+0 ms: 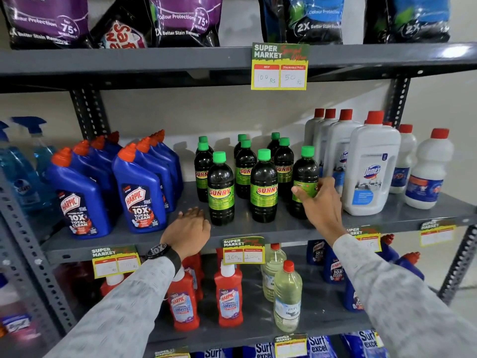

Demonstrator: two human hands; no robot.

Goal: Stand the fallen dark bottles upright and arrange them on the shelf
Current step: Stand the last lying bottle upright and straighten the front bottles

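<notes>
Two grey patterned sleeves [124,303] reach in from the bottom corners, the left one ending at a black wristwatch [161,251]. The left hand [187,229] lies palm down, fingers together and flat, over the front edge of the grey metal shelf [258,228], holding nothing; it sits just beside the front-left dark bottle [220,188] without touching it. The right hand [322,202] is wrapped around the green label of the rightmost dark bottle [304,180], thumb across the front, fingers behind. That bottle stands upright near the front edge of the shelf, just beside the large white Domex bottle [370,164].

All the dark bottles in sight are upright, green caps up, grouped in the middle of the shelf: three in the front row, including the held one, and more behind them towards the back edge. The middle front bottle [263,186] shows its SUNNY label facing forward.

Blue Harpic bottles [140,187] fill the left part of the same shelf, and white bottles with red caps [428,169] stand at the right end. A yellow price tag [244,250] hangs on the front edge below the dark bottles. Red Harpic bottles [228,295] stand on the shelf below
</notes>
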